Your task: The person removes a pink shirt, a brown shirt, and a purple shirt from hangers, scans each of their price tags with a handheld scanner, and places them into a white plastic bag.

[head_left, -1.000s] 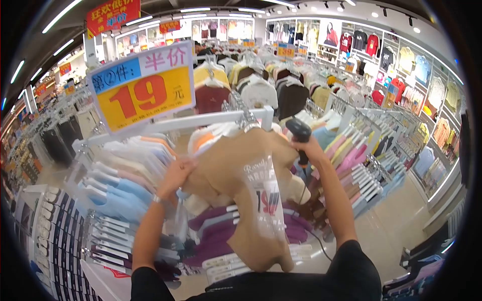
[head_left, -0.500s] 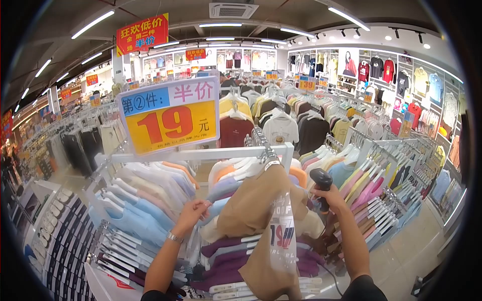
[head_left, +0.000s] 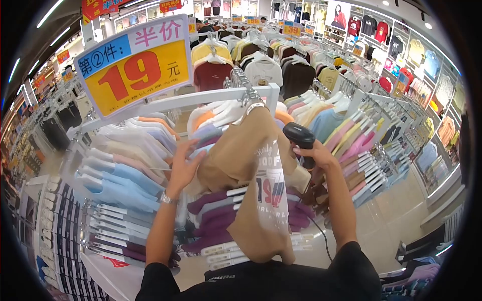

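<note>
Head view gives me one large price sign [head_left: 135,65] upper left, one left hand [head_left: 184,165] spread beside the edge of one brown shirt [head_left: 246,163] mid-frame, one black scanner [head_left: 299,134] clasped in the right hand [head_left: 318,153], open floor [head_left: 379,220] lower right.

"How's the light?"
"Bright — long white ceiling tubes [head_left: 49,12] glow overhead, and the glossy beige tiled floor [head_left: 384,220] returns pale glare."
"Sharpness?"
"Fisheye — edges curve into black corners; dark hanging trousers [head_left: 51,133] at far left look smeared."
</note>
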### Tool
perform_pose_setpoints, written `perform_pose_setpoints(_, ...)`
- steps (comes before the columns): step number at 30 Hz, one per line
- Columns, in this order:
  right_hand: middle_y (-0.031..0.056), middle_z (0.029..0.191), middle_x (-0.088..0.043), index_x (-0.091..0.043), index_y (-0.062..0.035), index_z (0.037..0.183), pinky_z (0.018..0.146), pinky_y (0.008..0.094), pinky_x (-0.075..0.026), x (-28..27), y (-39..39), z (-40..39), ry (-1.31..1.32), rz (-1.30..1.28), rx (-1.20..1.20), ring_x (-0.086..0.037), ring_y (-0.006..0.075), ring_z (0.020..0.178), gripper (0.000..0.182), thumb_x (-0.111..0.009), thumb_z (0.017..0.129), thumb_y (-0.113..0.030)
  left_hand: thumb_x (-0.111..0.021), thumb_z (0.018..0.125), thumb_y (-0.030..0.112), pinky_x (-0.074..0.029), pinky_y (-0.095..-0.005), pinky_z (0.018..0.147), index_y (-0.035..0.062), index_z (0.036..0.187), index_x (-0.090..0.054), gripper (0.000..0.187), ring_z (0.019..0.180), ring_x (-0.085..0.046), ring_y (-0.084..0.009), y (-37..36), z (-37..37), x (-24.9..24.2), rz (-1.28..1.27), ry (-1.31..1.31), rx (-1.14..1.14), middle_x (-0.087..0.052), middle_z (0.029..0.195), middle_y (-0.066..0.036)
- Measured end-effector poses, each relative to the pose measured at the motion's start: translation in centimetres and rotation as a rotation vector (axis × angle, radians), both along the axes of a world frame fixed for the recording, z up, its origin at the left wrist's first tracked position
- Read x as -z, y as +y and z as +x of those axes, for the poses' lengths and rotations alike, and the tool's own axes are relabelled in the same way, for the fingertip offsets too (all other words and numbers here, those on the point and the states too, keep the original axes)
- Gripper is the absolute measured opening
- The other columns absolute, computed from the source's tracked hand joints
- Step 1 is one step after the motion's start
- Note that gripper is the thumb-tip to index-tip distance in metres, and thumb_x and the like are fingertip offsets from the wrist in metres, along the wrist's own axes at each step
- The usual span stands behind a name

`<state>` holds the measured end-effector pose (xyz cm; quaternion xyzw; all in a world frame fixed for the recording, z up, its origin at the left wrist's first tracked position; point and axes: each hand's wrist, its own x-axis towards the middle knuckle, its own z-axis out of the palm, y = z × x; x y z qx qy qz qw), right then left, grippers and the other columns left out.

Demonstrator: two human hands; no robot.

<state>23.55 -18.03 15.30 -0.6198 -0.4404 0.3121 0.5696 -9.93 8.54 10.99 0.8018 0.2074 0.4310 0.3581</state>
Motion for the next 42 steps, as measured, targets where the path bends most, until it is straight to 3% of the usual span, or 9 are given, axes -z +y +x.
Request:
perform_pose_setpoints(5,0.0013,0.099,-0.063,-0.063,-0.004,0.11,0.085,0.0297,-0.047,-0.5,0.1,-0.3,0.011,-0.053,-0.019,-0.059,0.0133,0.092,0.038,-0.081,0.078,-0.013,-0.071,0.088,0.021,-0.042,-0.0353,0.102,0.0058,0.118,-0.066,0.035,0.115,-0.058,-0.0237,0.1,1.9,-0.4,0.171,0.058,0.071,-0.064,0.119,-0.012)
perform_pose_setpoints(9,0.0011,0.098,-0.063,-0.062,-0.0042,0.111,0.085,0.0305,-0.047,-0.3,0.4,-0.6,-0.031,-0.058,-0.006,-0.058,0.0133,0.091,0.04,-0.082,0.077,-0.013,-0.069,0.089,0.022,-0.041,-0.0337,0.102,0.0038,0.114,-0.069,0.031,0.116,-0.058,-0.0227,-0.5,2.1,-1.7,0.115,0.086,0.164,-0.065,0.118,-0.01)
perform_pose_setpoints(12,0.0006,0.099,-0.063,-0.06,-0.0043,0.117,0.085,0.0309,-0.047,-0.3,0.7,-1.2,-0.076,-0.082,-0.011,-0.058,0.0126,0.091,0.046,-0.082,0.076,-0.012,-0.069,0.09,0.024,-0.042,-0.0329,0.101,0.0045,0.118,-0.067,0.034,0.117,-0.057,-0.0222,-1.1,2.0,-2.3,0.091,0.086,0.291,-0.065,0.12,-0.011)
perform_pose_setpoints(19,0.002,0.107,-0.066,-0.057,-0.0031,0.127,0.086,0.0299,-0.047,-0.1,0.9,-0.9,-0.063,-0.109,-0.025,-0.058,0.0127,0.094,0.057,-0.081,0.076,-0.01,-0.071,0.089,0.027,-0.045,-0.032,0.092,0.0049,0.124,-0.063,0.042,0.1,-0.057,-0.0187,-1.4,2.4,-1.9,0.088,0.077,0.209,-0.064,0.109,-0.008)
perform_pose_setpoints(24,0.0021,0.104,-0.066,-0.06,-0.003,0.123,0.086,0.0297,-0.046,-0.7,0.7,-1.4,-0.024,-0.098,0.04,-0.059,0.0125,0.093,0.052,-0.079,0.075,-0.006,-0.072,0.088,0.027,-0.046,-0.0307,0.086,0.0056,0.122,-0.065,0.041,0.091,-0.056,-0.0169,-0.7,2.6,-1.4,0.114,0.157,0.193,-0.063,0.099,-0.006)
perform_pose_setpoints(30,-0.0002,0.094,-0.061,-0.062,-0.0043,0.108,0.079,0.0289,-0.045,0.1,0.3,-0.3,0.045,-0.025,0.08,-0.057,0.0122,0.085,0.038,-0.079,0.074,-0.005,-0.071,0.089,0.027,-0.046,-0.0316,0.078,0.001,0.106,-0.066,0.032,0.085,-0.057,-0.0188,0.2,3.0,-0.7,0.043,0.192,0.134,-0.064,0.092,-0.009)
perform_pose_setpoints(33,-0.0015,0.09,-0.057,-0.061,-0.0051,0.102,0.074,0.0281,-0.045,-0.2,0.2,0.0,0.116,0.012,0.107,-0.055,0.0111,0.081,0.033,-0.079,0.074,-0.005,-0.066,0.094,0.029,-0.045,-0.0292,0.074,0.0004,0.099,-0.065,0.029,0.08,-0.056,-0.0137,0.5,3.4,-0.2,-0.004,0.033,0.137,-0.065,0.089,-0.005)
perform_pose_setpoints(36,-0.0015,0.089,-0.056,-0.061,-0.0049,0.103,0.072,0.0269,-0.044,-0.6,0.3,1.2,0.126,0.052,0.096,-0.055,0.0103,0.083,0.034,-0.079,0.074,-0.005,-0.06,0.098,0.032,-0.044,-0.0257,0.071,0.0009,0.097,-0.066,0.032,0.075,-0.054,-0.0083,1.2,3.2,-0.6,-0.282,0.009,0.13,-0.063,0.081,0.001)
perform_pose_setpoints(42,-0.0012,0.089,-0.059,-0.063,-0.0038,0.1,0.073,0.0256,-0.044,-2.1,-0.5,2.4,-0.079,0.067,0.087,-0.055,0.0095,0.081,0.032,-0.082,0.075,-0.011,-0.063,0.097,0.03,-0.047,-0.0239,0.076,-0.0005,0.108,-0.069,0.033,0.082,-0.058,-0.0067,3.8,2.6,-2.2,-0.286,-0.133,0.033,-0.069,0.09,-0.001)
